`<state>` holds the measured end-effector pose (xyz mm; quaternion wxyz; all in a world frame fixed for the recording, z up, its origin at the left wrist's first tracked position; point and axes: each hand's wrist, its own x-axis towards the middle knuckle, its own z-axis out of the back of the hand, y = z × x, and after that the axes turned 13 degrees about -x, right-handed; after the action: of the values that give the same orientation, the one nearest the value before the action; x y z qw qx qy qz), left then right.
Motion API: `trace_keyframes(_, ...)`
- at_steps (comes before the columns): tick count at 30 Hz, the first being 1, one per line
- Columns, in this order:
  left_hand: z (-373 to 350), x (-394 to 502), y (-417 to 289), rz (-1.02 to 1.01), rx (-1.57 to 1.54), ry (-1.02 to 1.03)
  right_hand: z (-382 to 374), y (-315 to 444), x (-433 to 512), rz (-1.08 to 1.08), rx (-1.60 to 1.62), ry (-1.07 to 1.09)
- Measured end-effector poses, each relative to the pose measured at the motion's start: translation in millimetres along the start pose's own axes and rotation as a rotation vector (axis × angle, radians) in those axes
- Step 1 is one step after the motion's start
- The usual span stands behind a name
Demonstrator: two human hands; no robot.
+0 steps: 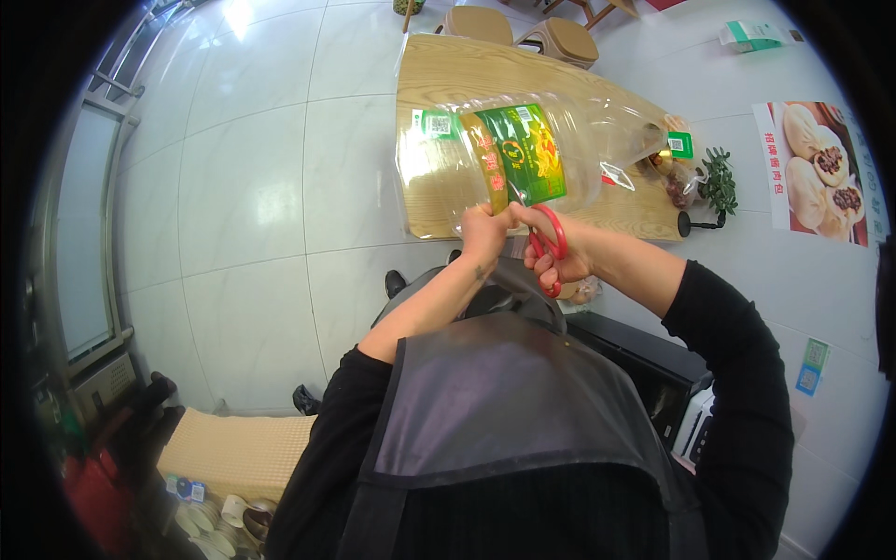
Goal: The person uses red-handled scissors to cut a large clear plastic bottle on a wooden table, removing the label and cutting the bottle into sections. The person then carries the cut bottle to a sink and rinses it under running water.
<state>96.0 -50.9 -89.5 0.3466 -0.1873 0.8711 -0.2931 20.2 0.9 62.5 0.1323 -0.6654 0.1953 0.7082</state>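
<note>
A large clear plastic bottle (577, 154) with a green and yellow label (525, 154) lies on its side over the wooden table (434, 70). My left hand (483, 234) grips the plastic at the bottle's near side, by the brown strip of the label. In my right hand (556, 245) are red-handled scissors (560, 231), with fingers through the handles. Their blades point up against the label, partly hidden by my hand and the plastic. Whether the blades are apart I cannot tell. Both hands are close together at the table's near edge.
Plastic bags with food (679, 189) and a green plant (717, 182) are at the table's right end. Two stools (567, 38) stand beyond the table. A black cabinet (630, 350) is near my right side. Bowls and cups (217, 521) sit at lower left.
</note>
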Motion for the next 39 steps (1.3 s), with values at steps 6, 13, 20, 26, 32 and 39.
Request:
trace_keyframes(6,0,-2,5,-0.008,0.036,-0.002,12,14,-3,-0.13,-0.075,0.04)
trace_keyframes(13,-2,-6,6,-0.001,0.087,-0.031,7,18,3,-0.185,-0.071,0.003)
trace_keyframes(20,-6,-7,3,0.007,0.091,-0.064,-5,12,4,-0.144,-0.051,-0.055)
trace_keyframes(26,-4,1,1,-0.013,0.074,-0.036,-9,7,20,-0.007,-0.028,-0.121)
trace_keyframes(32,-9,0,-16,0.092,-0.072,0.05,9,-9,14,0.067,-0.065,-0.115)
trace_keyframes(39,-5,2,-16,0.07,-0.011,0.065,0,-41,36,0.294,-0.055,-0.23)
